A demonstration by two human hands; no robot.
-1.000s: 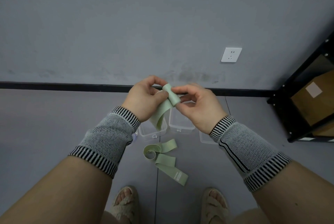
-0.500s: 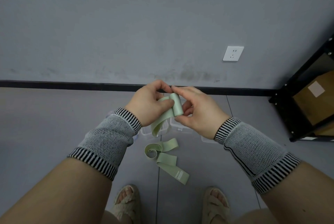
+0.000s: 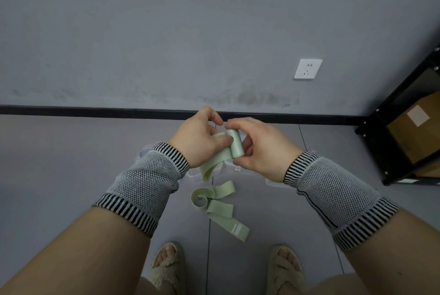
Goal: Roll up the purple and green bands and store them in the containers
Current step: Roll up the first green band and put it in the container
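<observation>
A plain indoor room, likely a storeroom or work space. A bare grey wall (image 3: 166, 32) meets a grey tiled floor (image 3: 59, 163) at a black skirting strip (image 3: 71, 110). A white power socket (image 3: 307, 69) sits low on the wall, and a black metal shelf rack (image 3: 392, 151) holds a cardboard box (image 3: 419, 128).
</observation>
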